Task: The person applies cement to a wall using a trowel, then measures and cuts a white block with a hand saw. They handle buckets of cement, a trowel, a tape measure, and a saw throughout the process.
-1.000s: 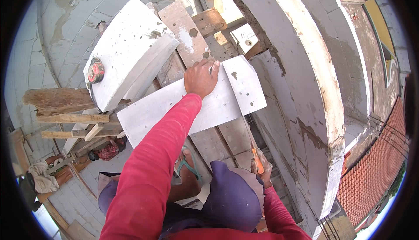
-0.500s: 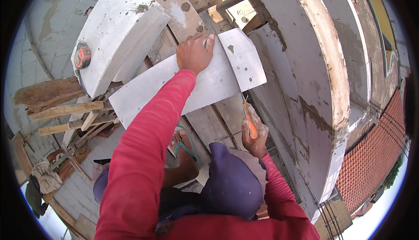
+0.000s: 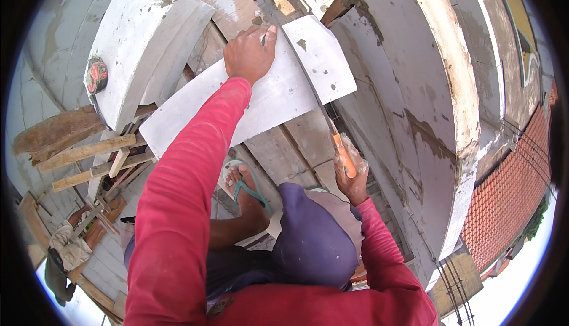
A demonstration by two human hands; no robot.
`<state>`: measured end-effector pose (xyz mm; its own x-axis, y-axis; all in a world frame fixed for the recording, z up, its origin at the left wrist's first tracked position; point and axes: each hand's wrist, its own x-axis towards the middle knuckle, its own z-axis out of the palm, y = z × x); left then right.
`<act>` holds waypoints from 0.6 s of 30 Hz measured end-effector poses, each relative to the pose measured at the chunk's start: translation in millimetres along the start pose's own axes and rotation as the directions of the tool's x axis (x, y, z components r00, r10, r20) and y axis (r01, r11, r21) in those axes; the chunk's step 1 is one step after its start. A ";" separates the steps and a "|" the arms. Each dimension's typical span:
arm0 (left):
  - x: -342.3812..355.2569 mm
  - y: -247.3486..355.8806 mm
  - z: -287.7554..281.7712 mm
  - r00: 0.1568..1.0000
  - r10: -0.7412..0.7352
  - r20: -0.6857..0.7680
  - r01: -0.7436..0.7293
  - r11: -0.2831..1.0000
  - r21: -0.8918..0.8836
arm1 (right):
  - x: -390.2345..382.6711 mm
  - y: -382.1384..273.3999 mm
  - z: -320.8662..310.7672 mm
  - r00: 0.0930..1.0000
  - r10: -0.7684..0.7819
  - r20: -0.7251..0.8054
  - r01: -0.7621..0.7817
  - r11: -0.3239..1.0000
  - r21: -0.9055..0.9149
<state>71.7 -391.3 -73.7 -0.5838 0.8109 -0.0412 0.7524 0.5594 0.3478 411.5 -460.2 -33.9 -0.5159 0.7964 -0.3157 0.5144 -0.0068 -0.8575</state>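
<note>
A white block (image 3: 278, 98), long and flat-faced, lies slantwise across wooden planks (image 3: 267, 154) in front of me. My left hand (image 3: 252, 52) holds its far edge, fingers curled over and the thumb beside the cut line. Wrapped in my right hand (image 3: 352, 175) is the orange handle of a handsaw (image 3: 344, 153). Its thin blade crosses the block near the right end, in a cut line running from the far edge to the near one. How deep the blade sits I cannot tell. The end piece (image 3: 326, 59) right of the blade has dark pits.
A larger white block (image 3: 139, 36) stands at the left, with a red-and-black tape measure (image 3: 96, 76) on it. Rough timber pieces (image 3: 86, 151) are stacked below that. A tall pale wall (image 3: 409, 107) rises close on the right. My sandalled foot (image 3: 246, 187) rests near the planks.
My right hand has drawn the saw slightly toward me, showing more blade between handle and block. My left hand keeps its place on the block. The whole view has shifted a little.
</note>
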 end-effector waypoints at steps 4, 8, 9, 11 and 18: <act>-12.5 8.7 4.2 0.999 0.029 -0.021 -0.029 1.000 0.012 | -44.0 36.6 -4.2 0.983 -0.155 -0.102 0.149 0.987 -0.060; -12.1 6.5 5.5 1.000 0.006 0.028 -0.006 1.000 0.006 | 26.4 -31.4 12.3 0.998 0.041 -0.039 -0.041 0.999 0.000; -9.8 5.6 5.0 0.998 -0.011 0.062 0.011 1.000 0.002 | 21.0 -24.7 9.6 0.999 0.014 -0.038 -0.014 1.000 0.003; -13.9 3.4 5.6 1.000 0.010 0.022 -0.010 1.000 0.001 | -4.1 6.0 -2.9 0.998 -0.048 -0.033 0.048 0.999 0.010; -4.0 3.2 3.4 1.000 0.020 -0.008 -0.020 1.000 -0.006 | 31.0 -23.9 15.1 0.983 -0.162 -0.090 0.155 0.985 -0.079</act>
<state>77.5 -392.2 -75.6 -0.5714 0.8202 -0.0264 0.7619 0.5422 0.3542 372.9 -444.5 -29.3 -0.5285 0.8382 -0.1345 0.4806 0.1649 -0.8613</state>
